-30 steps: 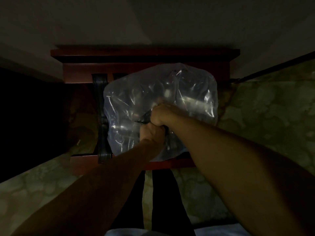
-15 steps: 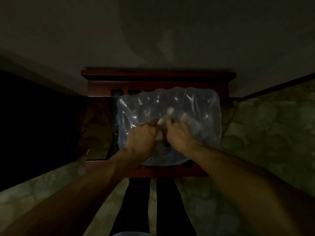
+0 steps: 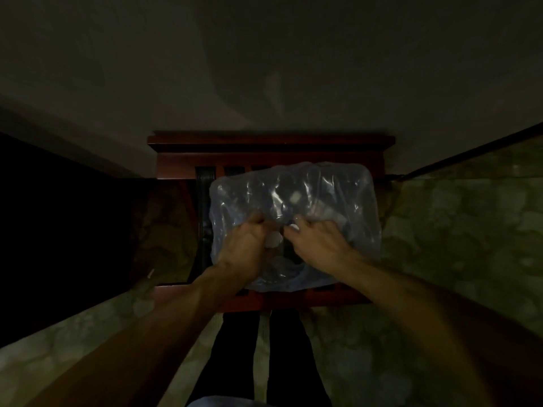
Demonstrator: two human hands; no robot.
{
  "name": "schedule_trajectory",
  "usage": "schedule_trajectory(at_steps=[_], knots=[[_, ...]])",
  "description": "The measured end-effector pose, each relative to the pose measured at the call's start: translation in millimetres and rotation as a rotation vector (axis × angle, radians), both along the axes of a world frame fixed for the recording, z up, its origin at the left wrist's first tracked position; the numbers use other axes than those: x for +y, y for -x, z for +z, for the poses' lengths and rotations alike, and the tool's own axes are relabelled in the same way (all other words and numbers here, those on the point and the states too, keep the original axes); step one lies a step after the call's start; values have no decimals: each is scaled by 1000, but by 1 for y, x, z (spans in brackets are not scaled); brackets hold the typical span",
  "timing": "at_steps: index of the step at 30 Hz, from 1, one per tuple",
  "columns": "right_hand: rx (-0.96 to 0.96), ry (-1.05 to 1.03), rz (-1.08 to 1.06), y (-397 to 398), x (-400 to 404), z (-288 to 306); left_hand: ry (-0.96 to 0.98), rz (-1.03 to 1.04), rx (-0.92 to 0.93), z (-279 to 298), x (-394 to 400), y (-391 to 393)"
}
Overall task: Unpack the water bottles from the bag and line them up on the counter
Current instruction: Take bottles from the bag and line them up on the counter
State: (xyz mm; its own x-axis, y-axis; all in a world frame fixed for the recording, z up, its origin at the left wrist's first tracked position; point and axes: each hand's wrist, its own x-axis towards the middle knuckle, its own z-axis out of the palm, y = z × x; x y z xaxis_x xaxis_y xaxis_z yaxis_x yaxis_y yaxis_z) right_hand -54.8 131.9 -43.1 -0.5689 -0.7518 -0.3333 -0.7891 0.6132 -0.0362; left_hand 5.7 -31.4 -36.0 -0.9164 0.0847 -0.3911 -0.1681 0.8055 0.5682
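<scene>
Dim room, red wooden stand [image 3: 270, 142] at 12 o'clock. Clear bag [image 3: 323, 195] of bottles rests on it. Left hand [image 3: 244, 248] and right hand [image 3: 317, 245]: fingers pinching plastic at bag mouth. Best to spread opening wide, keep bag steady.

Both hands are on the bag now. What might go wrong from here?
The bag overhangs the near edge of the small wooden table, so tugging may drag it off. The left hand and right hand pull thin plastic apart; it may split and spill bottles. Dim light hides the opening.
</scene>
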Motion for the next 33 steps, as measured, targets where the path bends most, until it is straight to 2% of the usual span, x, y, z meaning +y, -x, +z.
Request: schedule_trajectory(at_steps=[4, 10, 17, 24, 33], knots=[[-116, -186, -73, 3, -17, 24, -66, 58, -6, 12, 0, 5], [-206, 193, -431, -18, 25, 69, -172, 93, 99, 67, 3, 18], [-184, 394, -800, -6, 16, 147, -142, 82, 242, 148, -25, 29], [-5, 492, -823, -11, -14, 240, -154, 201, 382, 216, -49, 5], [186, 624, -779, -86, -71, 323, -109, 289, 597, 303, -95, -70]])
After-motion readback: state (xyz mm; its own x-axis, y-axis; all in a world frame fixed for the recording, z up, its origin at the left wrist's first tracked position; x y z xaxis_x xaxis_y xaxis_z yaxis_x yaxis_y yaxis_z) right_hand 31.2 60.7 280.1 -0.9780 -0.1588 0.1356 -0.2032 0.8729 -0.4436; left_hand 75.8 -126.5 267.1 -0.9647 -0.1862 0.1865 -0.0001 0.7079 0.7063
